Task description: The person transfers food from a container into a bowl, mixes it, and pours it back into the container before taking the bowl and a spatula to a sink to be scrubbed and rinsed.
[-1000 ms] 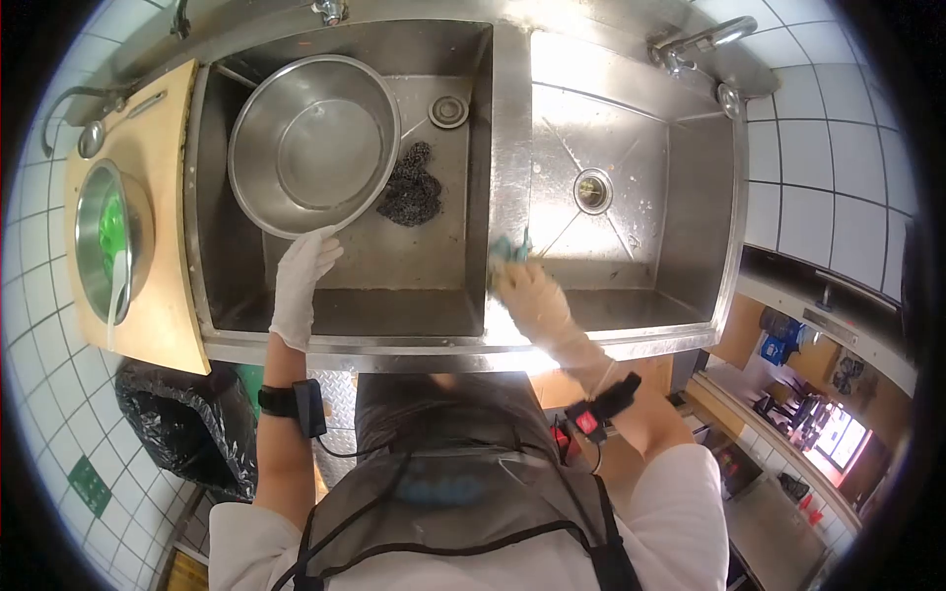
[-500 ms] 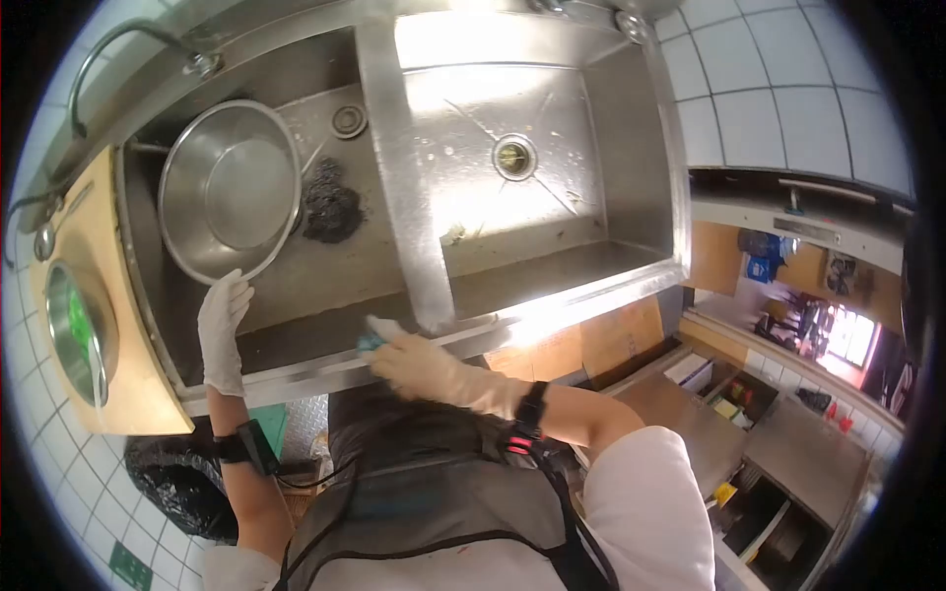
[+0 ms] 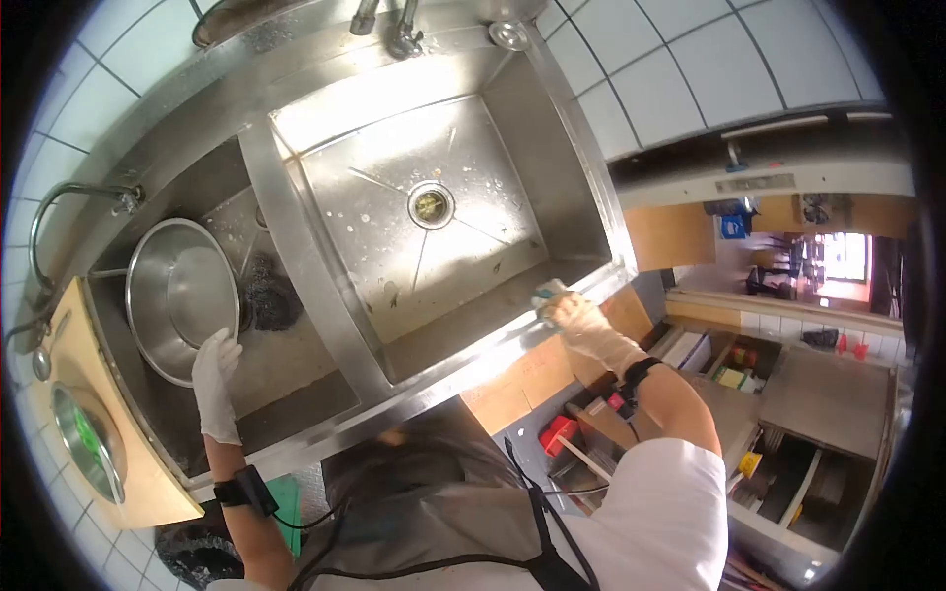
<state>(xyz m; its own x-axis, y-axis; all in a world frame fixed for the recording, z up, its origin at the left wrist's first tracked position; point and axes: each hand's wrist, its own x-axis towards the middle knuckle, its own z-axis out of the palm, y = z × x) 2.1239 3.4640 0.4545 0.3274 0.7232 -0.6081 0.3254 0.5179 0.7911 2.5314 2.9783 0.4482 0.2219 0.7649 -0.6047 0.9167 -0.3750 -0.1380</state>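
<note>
A large steel bowl (image 3: 177, 295) stands in the left basin of the double steel sink (image 3: 345, 335). My gloved left hand (image 3: 219, 379) touches the bowl's near rim, its fingers bent over the edge. A dark scouring pad or clump (image 3: 271, 295) lies on the basin floor right of the bowl. On the sink's front edge, near its right end, my gloved right hand (image 3: 581, 320) holds a small bluish cloth or sponge (image 3: 548, 298). The right basin (image 3: 443, 138) shows wet spots, small scraps and a drain (image 3: 431, 205).
Left of the sink, a wooden board (image 3: 148, 483) bears a metal bowl (image 3: 74, 433) with green contents. Faucets (image 3: 402, 37) rise at the back. A black bag (image 3: 197, 554) is below left. Shelves with boxes (image 3: 687, 353) stand at the right.
My right hand has moved right along the sink's front edge with the bluish item. The view has turned and shifted to the right. My left hand remains at the bowl's rim.
</note>
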